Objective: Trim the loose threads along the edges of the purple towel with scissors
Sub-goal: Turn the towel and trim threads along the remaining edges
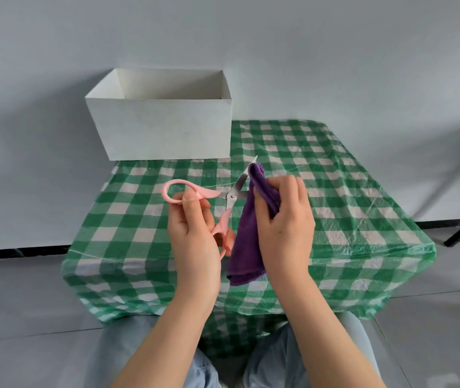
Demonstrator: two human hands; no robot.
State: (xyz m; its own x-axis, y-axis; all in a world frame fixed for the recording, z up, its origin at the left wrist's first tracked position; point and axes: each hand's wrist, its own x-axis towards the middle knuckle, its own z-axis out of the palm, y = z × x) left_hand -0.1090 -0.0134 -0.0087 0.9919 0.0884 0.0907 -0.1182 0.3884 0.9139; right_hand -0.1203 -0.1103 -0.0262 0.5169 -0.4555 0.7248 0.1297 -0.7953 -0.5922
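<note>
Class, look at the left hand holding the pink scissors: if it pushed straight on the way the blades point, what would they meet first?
Most likely the purple towel: the scissors in the left hand point up-right at its top edge, gripped by the right hand. Depth is unclear.

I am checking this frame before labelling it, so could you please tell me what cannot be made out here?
All in the head view:
- Loose threads on the folded purple cloth towel: too small to see.
- Towel's right part: hidden inside the right hand.
- Lower handle loop of the pink-handled metal scissors: covered by the left hand.
- Floor of the open white cardboard box: hidden by its front wall.
</note>
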